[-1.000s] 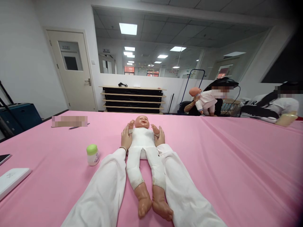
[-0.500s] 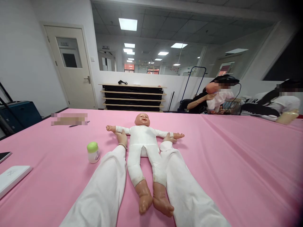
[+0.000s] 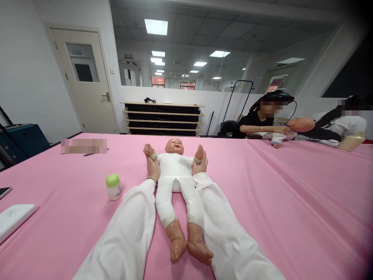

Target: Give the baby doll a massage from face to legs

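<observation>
A baby doll [image 3: 176,167] with a white cloth body lies on its back on the pink-covered table [image 3: 250,217], head away from me and feet toward me. My left hand [image 3: 152,166] is closed around the doll's arm at the left, below its small hand, which points up. My right hand [image 3: 200,164] grips the other arm the same way, with the doll's hand raised above my fingers. Both doll arms are bent upward close to its shoulders. Some of my fingers are hidden behind the arms.
Left of my left sleeve stands a jar with a green lid [image 3: 113,187]. A white box [image 3: 16,219] and a dark phone [image 3: 5,192] lie at the left edge. Across the table, a co-worker [image 3: 259,120] handles another doll [image 3: 301,124]; a second person sits farther right.
Both doll arms have gone from stretched out sideways to bent upward, with my hands moving inward and up. The co-worker's doll has been lowered from the shoulder to the table.
</observation>
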The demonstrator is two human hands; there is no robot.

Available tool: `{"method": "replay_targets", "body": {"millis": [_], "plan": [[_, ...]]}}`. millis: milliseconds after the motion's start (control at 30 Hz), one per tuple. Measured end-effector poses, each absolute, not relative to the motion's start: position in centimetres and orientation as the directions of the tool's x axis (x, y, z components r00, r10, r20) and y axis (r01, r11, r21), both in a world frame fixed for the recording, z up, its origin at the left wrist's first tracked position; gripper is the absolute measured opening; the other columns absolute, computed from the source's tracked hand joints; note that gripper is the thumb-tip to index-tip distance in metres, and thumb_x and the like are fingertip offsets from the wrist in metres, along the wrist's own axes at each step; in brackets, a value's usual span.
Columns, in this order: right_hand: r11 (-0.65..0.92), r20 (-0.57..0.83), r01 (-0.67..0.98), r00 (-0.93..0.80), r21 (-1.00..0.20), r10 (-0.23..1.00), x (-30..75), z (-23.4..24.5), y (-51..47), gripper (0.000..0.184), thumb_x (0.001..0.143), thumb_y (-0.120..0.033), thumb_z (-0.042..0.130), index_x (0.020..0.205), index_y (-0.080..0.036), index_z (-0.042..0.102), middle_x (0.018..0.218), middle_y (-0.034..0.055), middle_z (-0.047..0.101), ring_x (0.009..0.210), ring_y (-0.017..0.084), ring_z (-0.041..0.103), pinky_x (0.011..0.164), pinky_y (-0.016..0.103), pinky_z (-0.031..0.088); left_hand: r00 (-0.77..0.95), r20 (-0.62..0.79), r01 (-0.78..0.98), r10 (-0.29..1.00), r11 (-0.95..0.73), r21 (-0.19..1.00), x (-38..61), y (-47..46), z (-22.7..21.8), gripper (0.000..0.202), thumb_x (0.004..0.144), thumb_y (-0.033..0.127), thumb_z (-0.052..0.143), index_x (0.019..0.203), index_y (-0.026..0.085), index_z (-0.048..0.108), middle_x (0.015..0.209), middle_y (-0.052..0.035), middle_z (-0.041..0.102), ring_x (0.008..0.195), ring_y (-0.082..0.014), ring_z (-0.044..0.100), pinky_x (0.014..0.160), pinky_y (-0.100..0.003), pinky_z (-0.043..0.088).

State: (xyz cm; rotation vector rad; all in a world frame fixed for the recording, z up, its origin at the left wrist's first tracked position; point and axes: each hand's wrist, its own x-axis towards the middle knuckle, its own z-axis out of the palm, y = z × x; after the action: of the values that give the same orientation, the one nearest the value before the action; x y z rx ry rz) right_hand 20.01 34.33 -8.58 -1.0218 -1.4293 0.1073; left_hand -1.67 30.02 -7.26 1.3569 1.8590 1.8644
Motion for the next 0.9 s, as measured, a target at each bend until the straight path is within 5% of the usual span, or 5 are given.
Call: {"method": "replay_targets", "body": {"millis": [233, 567, 667, 767, 900], "plan": [[0.563, 0.716, 0.592, 0.035, -0.576, 0.697, 19.0, -9.7, 35.5, 0.066, 0.067, 0.001, 0.037, 0.127, -0.024, 0.05, 0.141, 0.0064, 0.028, 0.13, 0.025, 0.033, 0.104, 0.043, 0.034, -0.319, 0.592, 0.658, 0.74, -0.277, 0.701, -1.7, 30.1, -7.3, 0.068, 0.08, 0.005, 0.035, 0.143, 0.021, 0.017, 0.146, -0.0077, 0.026, 0.135, -0.0183, 0.025, 0.108, -0.038, 0.026], [0.614, 0.728, 0.628, -0.108, -0.478, 0.677, 19.1, -9.4, 35.5, 0.056, 0.071, -0.023, 0.057, 0.127, -0.026, 0.051, 0.142, 0.0075, 0.028, 0.132, 0.032, 0.027, 0.107, 0.051, 0.026, -0.192, 0.523, 0.75, 0.83, -0.219, 0.624, -1.8, 29.6, -7.0, 0.062, 0.077, 0.006, 0.04, 0.131, 0.035, 0.044, 0.141, -0.005, 0.037, 0.114, -0.0273, 0.043, 0.098, -0.044, 0.032], [0.599, 0.736, 0.628, -0.061, -0.497, 0.675, 19.1, -9.7, 35.4, 0.05, 0.075, -0.03, 0.056, 0.125, -0.026, 0.052, 0.139, 0.009, 0.032, 0.129, 0.032, 0.031, 0.103, 0.051, 0.033, -0.222, 0.507, 0.715, 0.832, -0.214, 0.665, -1.9, 29.6, -7.0, 0.063, 0.077, 0.006, 0.04, 0.134, 0.033, 0.04, 0.138, -0.0037, 0.04, 0.118, -0.0244, 0.042, 0.101, -0.041, 0.031], [0.582, 0.745, 0.623, 0.001, -0.522, 0.667, 19.5, -9.9, 35.4, 0.049, 0.082, -0.034, 0.051, 0.129, -0.021, 0.047, 0.134, 0.0145, 0.037, 0.122, 0.029, 0.04, 0.094, 0.046, 0.043, -0.333, 0.47, 0.635, 0.817, -0.175, 0.753, -2.2, 29.8, -7.3, 0.068, 0.08, 0.011, 0.039, 0.143, 0.026, 0.018, 0.135, -0.0076, 0.044, 0.12, -0.022, 0.044, 0.102, -0.04, 0.032], [0.612, 0.786, 0.624, 0.008, -0.487, 0.618, 18.3, -8.7, 36.4, 0.045, 0.087, -0.035, 0.048, 0.128, -0.017, 0.042, 0.129, 0.013, 0.044, 0.115, 0.025, 0.047, 0.093, 0.048, 0.042, -0.531, 0.356, 0.457, 0.769, -0.094, 0.884, -2.9, 30.1, -7.9, 0.077, 0.084, 0.022, 0.04, 0.144, 0.019, -0.008, 0.131, -0.0123, 0.047, 0.111, -0.0208, 0.054, 0.091, -0.034, 0.043]]}}
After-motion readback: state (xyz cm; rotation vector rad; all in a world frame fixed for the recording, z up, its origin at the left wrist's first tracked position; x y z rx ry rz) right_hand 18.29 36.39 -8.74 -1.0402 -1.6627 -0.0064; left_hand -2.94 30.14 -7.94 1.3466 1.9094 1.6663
